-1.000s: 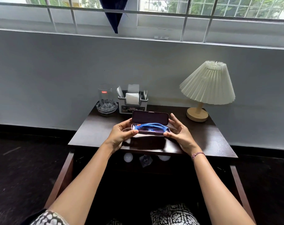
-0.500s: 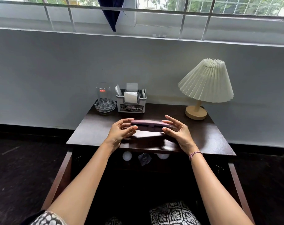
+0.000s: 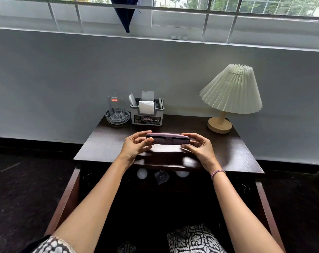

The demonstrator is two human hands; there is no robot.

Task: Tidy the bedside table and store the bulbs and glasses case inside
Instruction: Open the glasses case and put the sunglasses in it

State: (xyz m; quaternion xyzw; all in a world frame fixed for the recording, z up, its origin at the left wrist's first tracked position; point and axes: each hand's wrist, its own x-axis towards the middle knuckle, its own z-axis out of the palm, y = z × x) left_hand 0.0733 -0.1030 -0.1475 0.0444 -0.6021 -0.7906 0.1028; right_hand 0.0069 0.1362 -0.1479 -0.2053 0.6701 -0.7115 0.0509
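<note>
Mauve glasses case (image 3: 167, 138) – lid down – both hands pinching its ends, left hand (image 3: 135, 147), right hand (image 3: 198, 149).

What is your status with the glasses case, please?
Left hand and right hand grip the glasses case by its ends. Case closed, held over the bedside table. Bulbs in the open drawer; nothing seen blocking.

Ahead of me a glass (image 3: 116, 104) stands in a glass dish (image 3: 117, 119), a napkin holder (image 3: 147, 117) just beside it; a pleated lamp (image 3: 231, 90) stands well apart to my right.
</note>
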